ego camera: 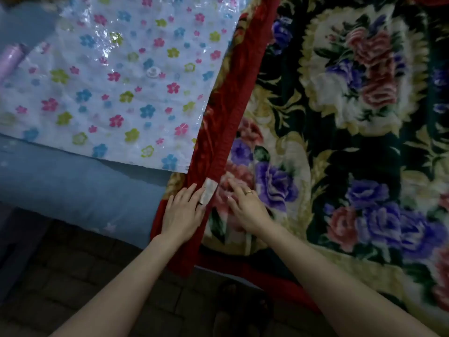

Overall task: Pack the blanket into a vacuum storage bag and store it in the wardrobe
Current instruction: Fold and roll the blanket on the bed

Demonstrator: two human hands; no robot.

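Head camera looked down at our two bare forearms reaching onto a bed (73, 181) covered in a blue sheet. A thick floral blanket (340, 117), dark with purple and pink roses and a red border, lay spread over the right part of the bed. Its red edge (218, 132) ran on a slant from the top of the view down toward us.

Our left hand (182, 212) lay flat on that red border, palm down, fingers (187, 193) straight and slightly spread, gripping nothing. A small pale label (209, 190) was sewn to the border just beside our left fingertips, touching them. Our right hand (245, 205) rested on the flowered face of the blanket just inside the border, fingers loosely extended and open, a ring (248, 192) on one of them. The two hands were near each other, with the label between them.

A clear vacuum storage bag (126, 81) printed with small coloured flowers lay flat on the sheet to the left, its right edge overlapping the blanket's red border. A round valve (152, 72) showed near its middle. A lilac cylinder (12, 57) lay at the far left, blurred. Below the bed we saw a dark tiled floor (73, 276).
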